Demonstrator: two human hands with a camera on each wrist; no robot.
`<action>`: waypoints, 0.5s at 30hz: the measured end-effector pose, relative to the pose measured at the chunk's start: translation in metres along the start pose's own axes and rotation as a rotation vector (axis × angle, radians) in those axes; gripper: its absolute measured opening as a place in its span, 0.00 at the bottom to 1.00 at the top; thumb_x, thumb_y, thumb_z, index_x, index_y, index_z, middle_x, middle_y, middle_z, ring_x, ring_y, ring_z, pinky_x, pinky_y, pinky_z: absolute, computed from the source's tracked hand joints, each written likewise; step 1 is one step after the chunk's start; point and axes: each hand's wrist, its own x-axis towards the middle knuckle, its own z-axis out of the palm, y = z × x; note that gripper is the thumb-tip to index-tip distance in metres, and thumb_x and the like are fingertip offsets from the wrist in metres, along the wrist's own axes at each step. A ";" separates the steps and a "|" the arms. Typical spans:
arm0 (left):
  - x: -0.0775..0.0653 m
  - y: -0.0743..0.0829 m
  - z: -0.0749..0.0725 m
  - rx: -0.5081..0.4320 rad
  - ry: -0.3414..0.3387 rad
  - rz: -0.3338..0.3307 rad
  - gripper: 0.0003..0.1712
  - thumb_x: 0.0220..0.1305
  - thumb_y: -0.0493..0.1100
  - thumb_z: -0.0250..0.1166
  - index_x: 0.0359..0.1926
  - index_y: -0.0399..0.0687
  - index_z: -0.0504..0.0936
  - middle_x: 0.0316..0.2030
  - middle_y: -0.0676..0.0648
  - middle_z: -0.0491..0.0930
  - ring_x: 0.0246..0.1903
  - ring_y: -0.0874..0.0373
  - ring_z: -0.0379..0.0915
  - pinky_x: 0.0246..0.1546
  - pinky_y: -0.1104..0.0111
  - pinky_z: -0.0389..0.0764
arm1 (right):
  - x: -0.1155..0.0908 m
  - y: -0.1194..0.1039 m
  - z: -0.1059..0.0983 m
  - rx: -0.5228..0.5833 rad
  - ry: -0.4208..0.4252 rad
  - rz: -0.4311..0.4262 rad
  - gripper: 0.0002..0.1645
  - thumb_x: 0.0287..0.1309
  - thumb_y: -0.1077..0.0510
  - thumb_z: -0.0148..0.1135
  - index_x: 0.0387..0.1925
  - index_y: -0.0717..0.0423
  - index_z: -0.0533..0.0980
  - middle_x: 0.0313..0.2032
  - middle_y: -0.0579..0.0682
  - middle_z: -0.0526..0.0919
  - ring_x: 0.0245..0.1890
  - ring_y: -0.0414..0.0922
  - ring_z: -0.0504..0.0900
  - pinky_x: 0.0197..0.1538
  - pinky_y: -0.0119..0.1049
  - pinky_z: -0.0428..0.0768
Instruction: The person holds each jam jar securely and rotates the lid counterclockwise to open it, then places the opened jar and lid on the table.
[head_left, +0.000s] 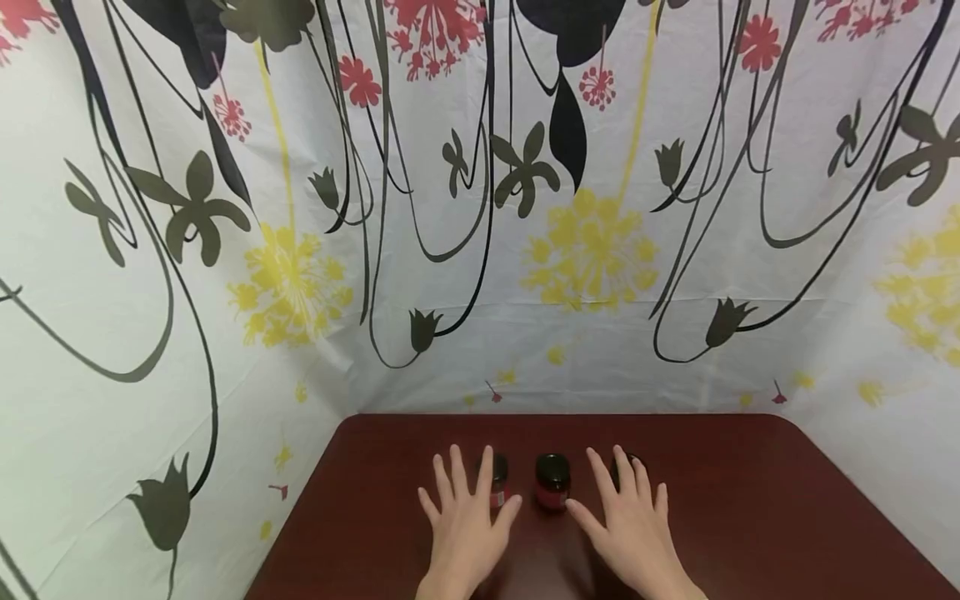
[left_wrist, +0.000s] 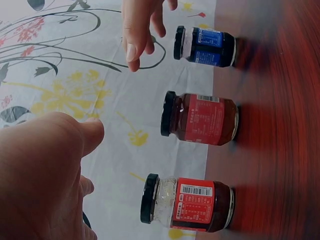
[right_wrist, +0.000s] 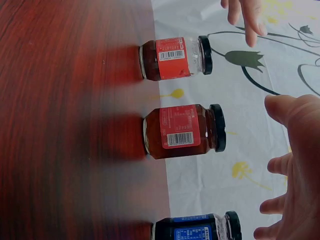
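Three lidded glass jars stand upright in a row on the table. The left jar (left_wrist: 192, 202) has a red label and a clear band of glass under its black lid. In the middle stands a fuller red-labelled jar (head_left: 552, 482) with dark contents. A blue-labelled jar (left_wrist: 209, 47) is at the right, mostly covered by my right hand in the head view. My left hand (head_left: 467, 529), fingers spread, hovers by the left jar and partly hides it. Likewise spread, my right hand (head_left: 633, 533) is raised near the blue-labelled jar. Neither hand holds anything; the wrist views show both apart from the jars.
The dark red-brown table (head_left: 375, 517) has rounded far corners. Behind it and along both sides hangs a white cloth (head_left: 480, 367) printed with flowers, stems and leaves. The jars stand a short way in front of the table's far edge.
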 end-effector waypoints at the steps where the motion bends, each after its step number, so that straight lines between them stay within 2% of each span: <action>1: 0.000 0.000 0.000 -0.002 0.000 -0.001 0.47 0.65 0.81 0.38 0.80 0.74 0.43 0.79 0.38 0.33 0.75 0.34 0.22 0.61 0.25 0.37 | 0.000 0.000 0.000 -0.002 -0.003 0.001 0.51 0.63 0.22 0.48 0.78 0.43 0.56 0.76 0.65 0.50 0.72 0.70 0.48 0.58 0.81 0.45; 9: -0.002 0.000 -0.003 0.004 0.016 0.003 0.50 0.65 0.81 0.39 0.80 0.70 0.41 0.79 0.38 0.34 0.76 0.33 0.24 0.61 0.26 0.38 | 0.001 -0.001 -0.006 -0.021 0.003 0.001 0.53 0.61 0.19 0.43 0.79 0.42 0.55 0.76 0.64 0.50 0.72 0.69 0.49 0.59 0.80 0.45; 15: -0.004 -0.002 -0.002 0.010 0.016 0.008 0.51 0.65 0.81 0.41 0.81 0.69 0.40 0.79 0.37 0.34 0.76 0.33 0.25 0.61 0.26 0.39 | 0.000 0.000 -0.006 -0.023 -0.005 -0.007 0.53 0.62 0.19 0.42 0.78 0.42 0.55 0.76 0.64 0.50 0.72 0.70 0.49 0.59 0.80 0.46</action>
